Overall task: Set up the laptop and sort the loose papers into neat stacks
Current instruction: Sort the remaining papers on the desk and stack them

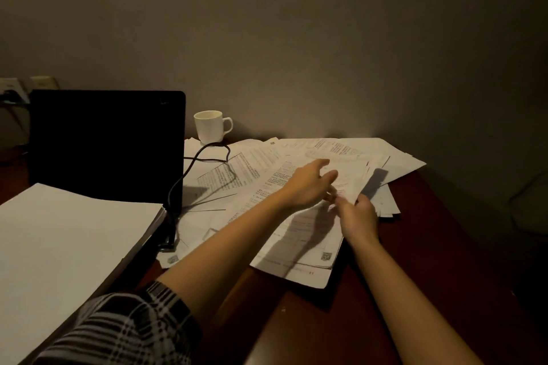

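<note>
So this is the paper-sorting part, not the laptop part; the black open laptop (106, 148) already stands at the back left of the dark red-brown wooden worktop (430, 246), screen dark, with a thin black cable (189, 169) looping off its right side over the sheets; whether it's actually switched on I can't tell.

The loose white printed papers (267, 175) are fanned out messily across the middle and right of the worktop, overlapping each other and poking past the right edge; a neat thick stack of blank-looking white sheets (65, 240) already sits at the near left, partly over the laptop's base.

Left hand (308, 184) reaches across over the fan, fingers (323, 163) loosely spread and relaxed, gripping nothing that I can see; right hand (360, 213) is at the right side of the pile and looks to be pinching the edge of a few sheets, though it's dim and a bit blurry.

Next move, I'd guess: gather the fanned sheets together, square the edges, and keep clear of the cable and the white ceramic mug (211, 126) behind.
</note>
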